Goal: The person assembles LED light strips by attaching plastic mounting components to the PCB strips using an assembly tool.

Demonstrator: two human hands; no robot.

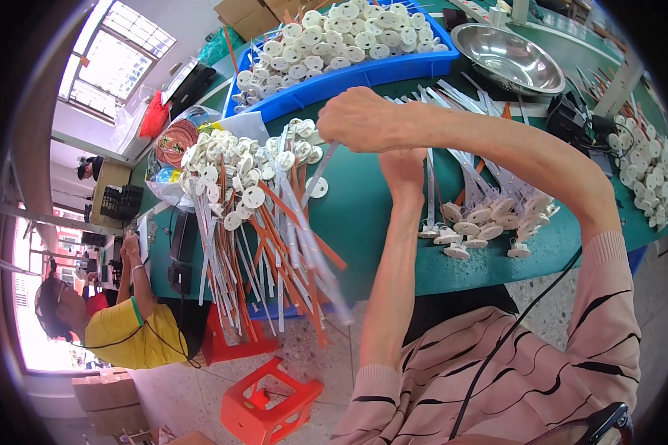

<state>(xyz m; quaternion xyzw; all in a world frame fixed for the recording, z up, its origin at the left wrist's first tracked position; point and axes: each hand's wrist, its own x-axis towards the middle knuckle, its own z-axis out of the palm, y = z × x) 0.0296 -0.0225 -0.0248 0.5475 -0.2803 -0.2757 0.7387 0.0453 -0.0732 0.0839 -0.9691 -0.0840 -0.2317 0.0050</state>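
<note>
My right hand (360,119) reaches across to the left, over my left arm, with its fingers closed. A thin silver strip (321,172) comes out from under it and slants down toward the left pile. That pile has white round discs (253,197) on silver and orange strips, whose ends hang past the table edge. My left hand (404,169) is beneath my right forearm, and its fingers are hidden. Right of it is a second bunch, with white discs (482,216) toward me and silver strips (464,167) pointing away.
A blue bin (349,80) heaped with white discs stands at the back, beside a metal bowl (508,59). More discs (649,174) lie far right on the green table (352,222). A red stool (271,400) is below; a person in yellow (137,334) sits left.
</note>
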